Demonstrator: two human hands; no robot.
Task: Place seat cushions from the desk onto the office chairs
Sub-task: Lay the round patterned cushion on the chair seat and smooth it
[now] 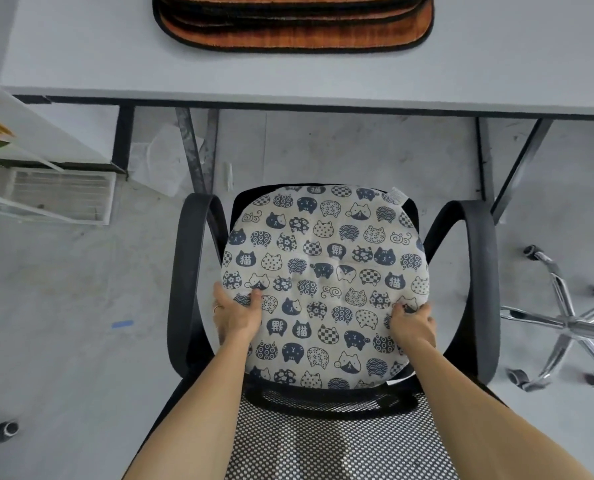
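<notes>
A cream seat cushion (325,271) printed with navy cat faces lies on the seat of a black office chair (184,271) directly below me. My left hand (236,311) grips the cushion's left edge, thumb on top and fingers curled under. My right hand (413,323) pinches the right edge the same way. The chair's mesh backrest (337,438) is at the bottom, between my forearms. A stack of several orange-brown cushions with black trim (295,26) rests on the grey desk (81,57) at the top.
Black armrests curve up on both sides of the seat. A second chair's chrome star base (565,323) with castors stands at the right. A white shelf unit (46,195) with a plant is at the left. Dark desk legs rise beyond the chair.
</notes>
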